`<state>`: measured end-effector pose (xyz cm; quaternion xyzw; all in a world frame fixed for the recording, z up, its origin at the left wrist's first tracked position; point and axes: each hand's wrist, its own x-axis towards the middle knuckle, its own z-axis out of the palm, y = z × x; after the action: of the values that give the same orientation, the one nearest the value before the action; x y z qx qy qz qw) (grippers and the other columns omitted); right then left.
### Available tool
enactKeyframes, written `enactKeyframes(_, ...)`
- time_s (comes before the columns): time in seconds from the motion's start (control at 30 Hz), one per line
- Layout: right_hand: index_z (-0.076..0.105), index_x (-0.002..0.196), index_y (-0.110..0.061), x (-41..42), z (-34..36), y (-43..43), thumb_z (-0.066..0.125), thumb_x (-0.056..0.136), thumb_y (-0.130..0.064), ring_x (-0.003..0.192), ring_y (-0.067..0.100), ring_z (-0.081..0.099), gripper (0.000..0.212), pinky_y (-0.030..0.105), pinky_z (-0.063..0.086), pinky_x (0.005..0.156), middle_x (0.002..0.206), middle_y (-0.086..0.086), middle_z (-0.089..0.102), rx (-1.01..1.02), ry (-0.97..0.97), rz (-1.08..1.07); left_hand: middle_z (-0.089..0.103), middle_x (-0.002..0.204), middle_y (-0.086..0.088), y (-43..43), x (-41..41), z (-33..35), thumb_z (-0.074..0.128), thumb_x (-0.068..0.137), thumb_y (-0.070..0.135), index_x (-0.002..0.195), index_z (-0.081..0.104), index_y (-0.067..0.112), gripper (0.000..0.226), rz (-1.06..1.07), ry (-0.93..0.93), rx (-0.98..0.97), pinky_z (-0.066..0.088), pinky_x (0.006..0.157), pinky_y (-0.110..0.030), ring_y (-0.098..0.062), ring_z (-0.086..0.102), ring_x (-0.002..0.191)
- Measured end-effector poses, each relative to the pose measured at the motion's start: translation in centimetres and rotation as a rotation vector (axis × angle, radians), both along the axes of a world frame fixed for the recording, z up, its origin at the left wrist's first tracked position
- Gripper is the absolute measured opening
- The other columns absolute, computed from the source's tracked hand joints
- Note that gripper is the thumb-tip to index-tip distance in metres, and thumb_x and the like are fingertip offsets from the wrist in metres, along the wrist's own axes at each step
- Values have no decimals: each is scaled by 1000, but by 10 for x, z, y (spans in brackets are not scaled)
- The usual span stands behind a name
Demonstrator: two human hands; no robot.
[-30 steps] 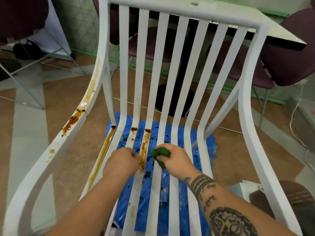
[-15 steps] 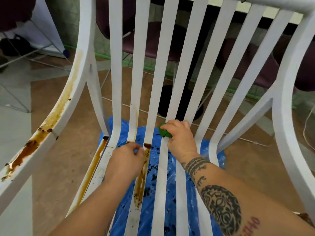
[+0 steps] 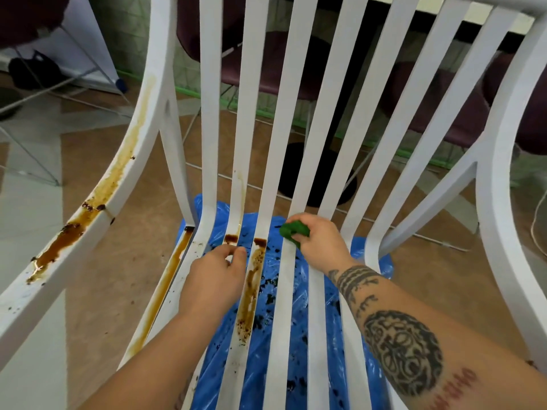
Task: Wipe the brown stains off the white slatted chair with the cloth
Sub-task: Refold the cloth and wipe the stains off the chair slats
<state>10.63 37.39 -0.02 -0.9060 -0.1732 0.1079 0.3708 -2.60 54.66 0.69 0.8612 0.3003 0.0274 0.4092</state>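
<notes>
Right hand [image 3: 322, 247] pinches cloth [image 3: 294, 230] on clean slat [image 3: 284, 291]. Brown stain [image 3: 251, 285] lies one slat left, running lengthwise. Left hand [image 3: 213, 279], nearer, apparently grips neighbouring slat [image 3: 245, 128].

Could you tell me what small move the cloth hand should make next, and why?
Probably shift the right hand and its green cloth one slat left onto the stained slat: the slat under the cloth looks white, while that one carries a long brown streak beside the left hand.

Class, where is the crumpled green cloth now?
Head view, right of centre: the crumpled green cloth is gripped in the right hand at a white seat slat, right of the brown-stained slat.
</notes>
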Motion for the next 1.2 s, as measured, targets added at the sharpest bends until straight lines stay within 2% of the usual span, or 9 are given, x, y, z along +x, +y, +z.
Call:
enactKeyframes(0.17,68,106,-30,-21,-17,3,59,89,4,111,27,57,39,44,53,96,115,1,64,-188,4,96,70,77,6,5,-8,-3,43,102,50,115,68,29,35,4,6,19,58,63,-35,-12,65,67)
enactKeyframes(0.3,69,110,-23,-56,2,-8,65,92,-3,103,19,62,27,34,53,89,114,0,66,-231,98,195,69,79,4,-3,-15,5,45,102,47,115,68,28,33,-4,23,-8,57,63,-34,-15,65,69)
enactKeyframes(0.43,69,110,-26,-109,11,-21,64,90,-4,102,19,62,31,34,54,90,111,-2,66,-256,160,260,67,75,8,-20,-32,19,49,102,39,123,66,29,29,-51,45,-32,50,55,-25,-9,63,64)
enactKeyframes(0.63,70,104,-28,-200,22,-37,62,85,-3,100,19,63,33,37,56,91,104,-4,67,-287,245,308,68,74,1,-34,-82,35,50,100,32,133,60,28,35,-84,99,-79,52,51,-30,-16,64,58)
enactKeyframes(0.8,70,112,-28,-257,45,-47,67,87,-14,108,20,63,28,31,51,98,114,0,70,-278,400,282,71,102,-2,-45,-135,50,49,100,25,135,59,26,36,-71,132,-136,44,44,-23,-13,61,56)
enactKeyframes(0.93,71,105,-25,-273,66,-56,75,86,-24,101,16,66,19,27,53,89,108,-1,72,-194,561,161,71,95,-1,-49,-166,58,49,99,23,127,62,27,31,-74,176,-198,56,56,-34,-21,65,62)
enactKeyframes(1.07,64,104,-22,-290,89,-59,72,90,-32,88,10,63,19,22,51,72,98,-5,66,5,523,-50,72,94,-3,-67,-195,69,51,99,27,109,67,25,19,-112,208,-287,54,60,-35,-18,59,61)
enactKeyframes(1.13,65,104,-18,-298,108,-57,63,96,-37,93,20,66,21,37,57,82,101,4,69,133,521,-163,70,92,-8,-79,-204,83,52,99,33,99,68,21,20,-90,196,-417,53,61,-36,-21,59,65)
enactKeyframes(1.2,66,104,-18,-300,123,-54,55,99,-45,97,27,70,29,46,58,89,104,10,72,261,601,-247,69,101,-10,-91,-207,103,52,101,43,105,64,22,25,-36,175,-590,58,66,-35,-22,67,77)
